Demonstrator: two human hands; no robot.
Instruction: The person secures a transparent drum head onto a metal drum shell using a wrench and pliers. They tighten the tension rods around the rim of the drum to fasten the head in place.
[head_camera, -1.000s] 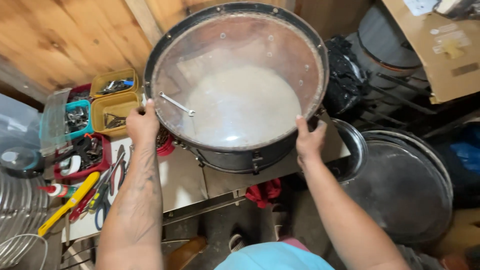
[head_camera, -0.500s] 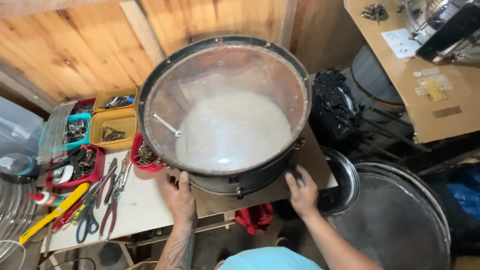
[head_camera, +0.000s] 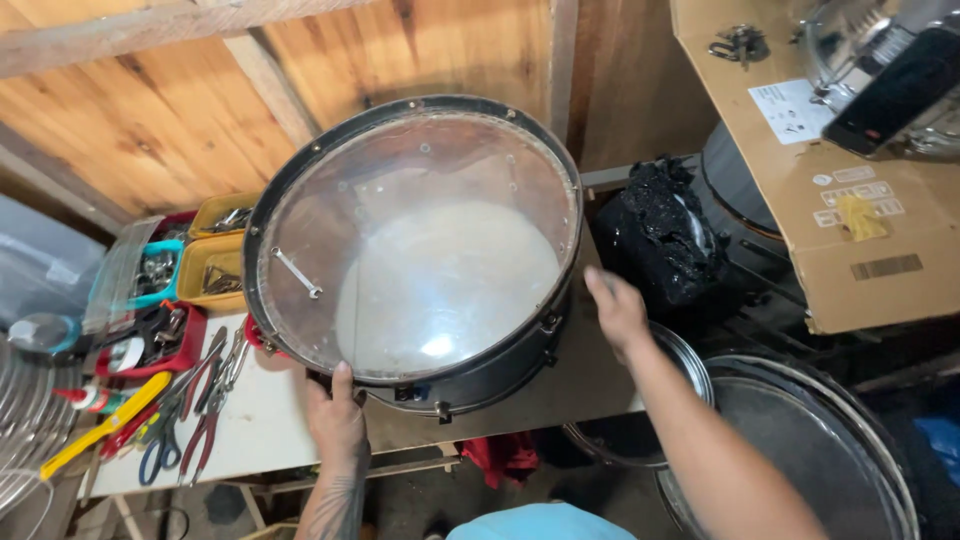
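A large black drum (head_camera: 420, 250) with a clear, worn drumhead rests tilted on a white workbench (head_camera: 260, 420). A metal drum key (head_camera: 296, 273) lies on the drumhead at the left. My left hand (head_camera: 335, 415) grips the drum's near rim from below, thumb over the hoop. My right hand (head_camera: 615, 305) is beside the drum's right side, fingers apart, just off the shell; whether it touches the drum I cannot tell.
Yellow, teal and red trays (head_camera: 190, 265) of small parts sit left of the drum. Pliers and scissors (head_camera: 190, 410) lie on the bench's left end. A black bundle (head_camera: 660, 235), a cardboard box (head_camera: 830, 160) and more drums (head_camera: 800, 450) stand at the right.
The view has shifted down. My left hand slid along the near rim. My right hand left the near rim and moved up to the drum's right side.
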